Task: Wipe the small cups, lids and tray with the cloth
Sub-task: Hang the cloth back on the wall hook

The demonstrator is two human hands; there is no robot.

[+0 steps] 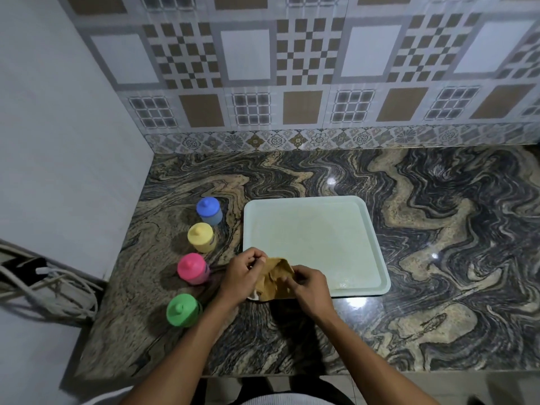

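Nearest, the left hand (245, 271) and right hand (310, 285) both pinch a crumpled cloth (277, 279) over the near left corner of the tray (306, 229). Four lidded cups (192, 268) line the counter (438, 258) beside its left edge; the counter runs wide rightward, back to the wall (292, 54).

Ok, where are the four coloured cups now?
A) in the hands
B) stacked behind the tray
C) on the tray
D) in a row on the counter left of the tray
D: the blue cup, yellow cup, pink cup and green cup stand in a row on the counter left of the tray; the left hand and right hand hold the cloth.
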